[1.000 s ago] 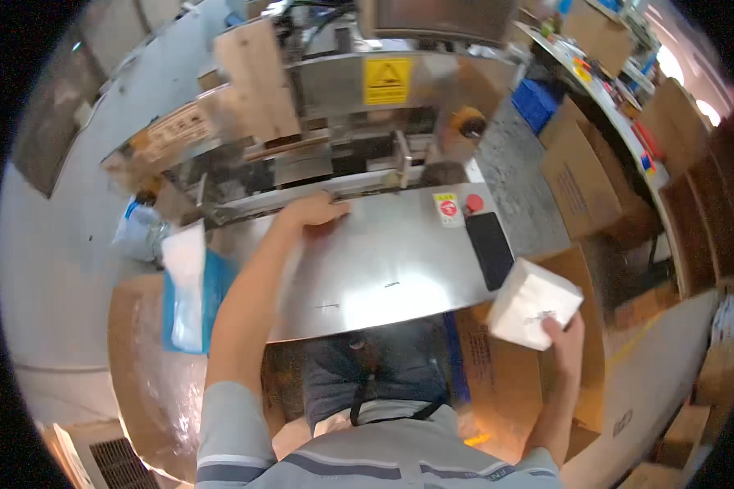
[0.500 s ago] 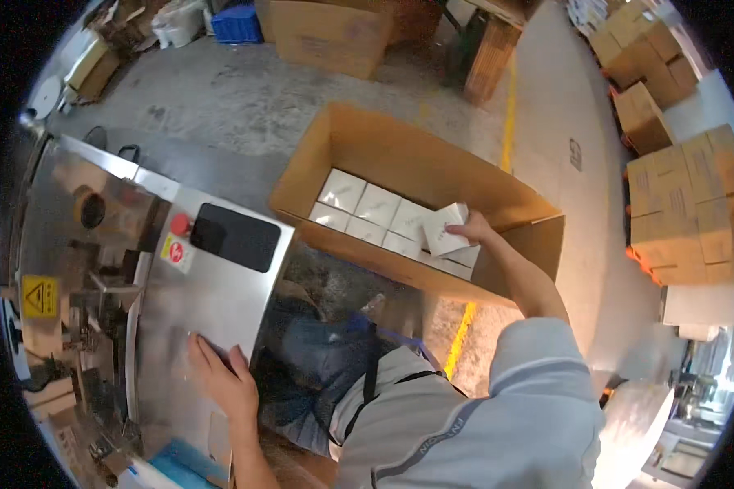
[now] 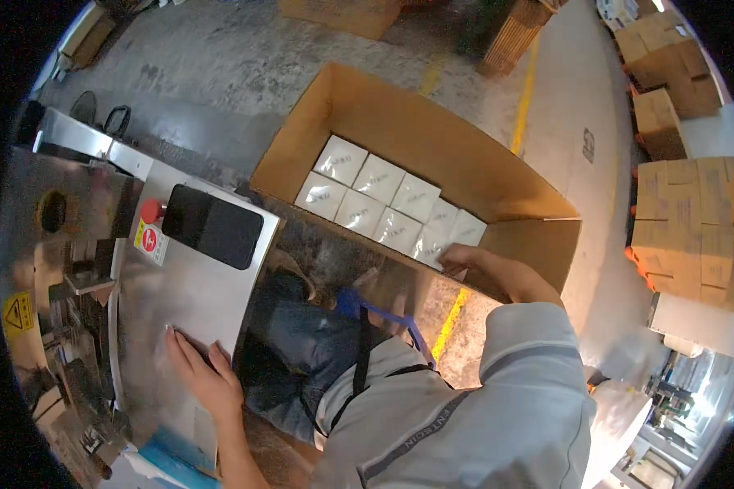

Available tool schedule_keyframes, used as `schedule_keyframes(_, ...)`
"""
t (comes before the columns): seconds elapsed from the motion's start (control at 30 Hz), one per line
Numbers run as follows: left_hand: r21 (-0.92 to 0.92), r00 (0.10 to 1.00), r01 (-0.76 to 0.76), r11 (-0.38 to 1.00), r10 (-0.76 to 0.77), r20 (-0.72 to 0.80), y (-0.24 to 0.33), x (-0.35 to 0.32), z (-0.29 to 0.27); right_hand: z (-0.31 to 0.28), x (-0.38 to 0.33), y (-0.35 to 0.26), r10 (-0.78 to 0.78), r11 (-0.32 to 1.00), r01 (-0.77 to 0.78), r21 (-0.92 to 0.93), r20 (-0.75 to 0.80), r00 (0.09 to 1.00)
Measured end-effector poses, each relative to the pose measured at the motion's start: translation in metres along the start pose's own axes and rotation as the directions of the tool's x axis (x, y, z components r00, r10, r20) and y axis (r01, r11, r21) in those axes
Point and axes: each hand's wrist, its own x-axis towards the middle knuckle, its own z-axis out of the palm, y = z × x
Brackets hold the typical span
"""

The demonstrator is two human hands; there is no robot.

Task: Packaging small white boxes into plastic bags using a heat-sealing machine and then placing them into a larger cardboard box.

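Head view: right grip (image 3: pixel 468 261) reaches into a cardboard carton (image 3: pixel 432 138), over its near long side and close to the corner by the person's elbow. Its fingertips meet an end box (image 3: pixel 426 247) of the near row; whether they are clamped on it or merely resting against it, I cannot tell. White boxes (image 3: pixel 380 178) lie in two rows along the carton, starting from the short end nearest the surface (image 3: pixel 163 285).

Toward the grip the rows look less even, so my main worry is a box catching on its neighbour's edge: a slanted push there could crush a corner or scuff the glossy wrapping. The hand hides part of the carton's bottom, and a box wedged askew beneath it would be easy to miss. The forearm passes above the near rim; leaning on that could bow the cardboard or drag the carton.

Left grip (image 3: pixel 208 375) lies on the surface by its front edge, thumb and fingers apart, holding nothing I can make out. A dark phone (image 3: pixel 214 226) lies at the surface's carton-side corner, near the front edge, where a sweeping sleeve might knock it off. A red button (image 3: pixel 151 211) sits just beside it, so a careless bump could press that too.
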Motion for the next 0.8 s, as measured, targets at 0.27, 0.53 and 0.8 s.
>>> schedule_keyframes(0.27, -0.055, 0.990, 0.072, 0.996, -0.078, -0.117, -0.011, -0.015, -0.025, -0.110, 0.112, -0.275, 0.118, 0.993, -0.118, 0.022, -0.362, 0.925)
schedule_keyframes(0.53, -0.665, 0.948, 0.108, 0.739, -0.279, -0.156, -0.010, -0.036, -0.054, -0.133, 0.115, -0.510, -0.150, 0.989, 0.134, -0.069, -0.535, 0.831)
schedule_keyframes(0.8, -0.373, 0.443, 0.487, 0.790, -0.591, -0.674, -0.163, -0.222, -0.199, -0.095, 0.121, -0.521, -0.386, 0.856, 0.015, -0.517, -0.619, 0.684)
